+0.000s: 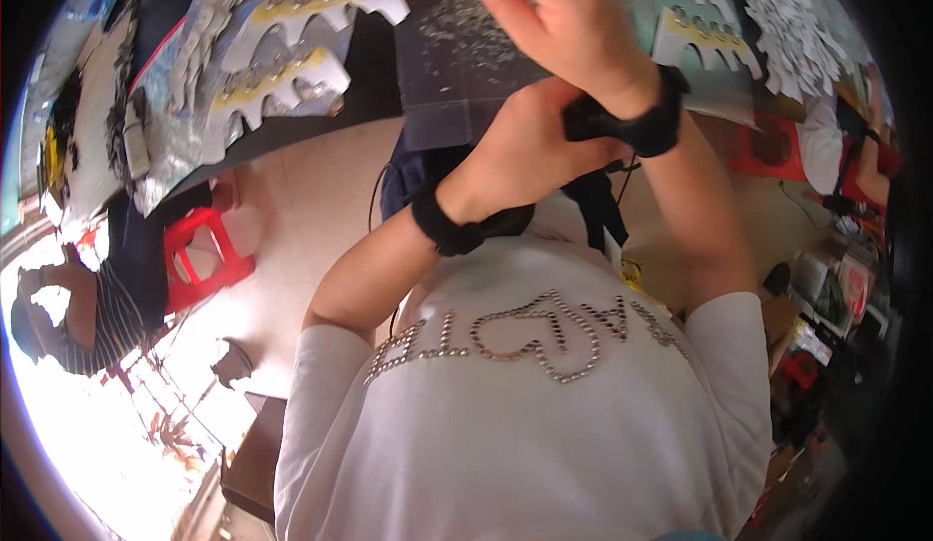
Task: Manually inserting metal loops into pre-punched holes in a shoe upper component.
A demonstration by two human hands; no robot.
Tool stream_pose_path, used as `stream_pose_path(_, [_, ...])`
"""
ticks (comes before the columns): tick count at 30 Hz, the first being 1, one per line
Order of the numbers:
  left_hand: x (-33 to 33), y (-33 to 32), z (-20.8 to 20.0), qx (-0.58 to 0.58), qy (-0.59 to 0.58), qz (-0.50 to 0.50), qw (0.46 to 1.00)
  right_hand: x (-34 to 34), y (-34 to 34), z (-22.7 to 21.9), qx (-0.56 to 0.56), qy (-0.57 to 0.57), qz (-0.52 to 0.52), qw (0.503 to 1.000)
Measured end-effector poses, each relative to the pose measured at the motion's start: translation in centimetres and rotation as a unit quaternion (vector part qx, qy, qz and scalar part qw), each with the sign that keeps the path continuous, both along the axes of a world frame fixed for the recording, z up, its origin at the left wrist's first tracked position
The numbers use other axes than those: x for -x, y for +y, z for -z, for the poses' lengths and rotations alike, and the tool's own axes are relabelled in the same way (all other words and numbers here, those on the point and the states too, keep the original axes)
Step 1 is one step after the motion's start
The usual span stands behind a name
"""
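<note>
Left hand (pixel 530 142) touches right black wristband (pixel 663 125); fingertips hidden, grip undeterminable. Right hand (pixel 575 35) cropped above; grip likewise undeterminable.

Wide black wristband (pixel 656 131), matte, wrapped around the raised right wrist (pixel 630 92), its bulkier end toward the left
</note>
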State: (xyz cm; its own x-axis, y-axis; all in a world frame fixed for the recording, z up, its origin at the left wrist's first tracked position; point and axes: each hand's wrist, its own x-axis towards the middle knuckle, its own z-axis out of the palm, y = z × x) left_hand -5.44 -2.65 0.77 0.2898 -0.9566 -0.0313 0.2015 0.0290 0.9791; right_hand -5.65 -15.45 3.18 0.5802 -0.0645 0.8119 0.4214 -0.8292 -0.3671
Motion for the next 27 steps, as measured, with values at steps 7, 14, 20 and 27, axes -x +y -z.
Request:
stream_pose_path(7, [-3.8,0.1,-0.2,0.073,-0.326,0.042,0.941,3.1,-0.2,-1.6,-0.083,0.093,0.017,0.992])
stream_pose_path(14, [-5.1,0.8,1.4,0.184,-0.363,0.033,0.913,3.9,3.0,-3.2,0.061,0.21,-0.147,0.965])
stream_pose_path(20, [-5.1,-1.1,1.3,0.14,-0.441,0.066,0.884,4.0,3.8,-3.9,0.031,0.243,-0.154,0.957])
stream_pose_path(27, [-3.5,-1.9,1.4,0.085,-0.521,0.103,0.843,3.2,3.6,-3.3,0.062,0.256,-0.13,0.956])
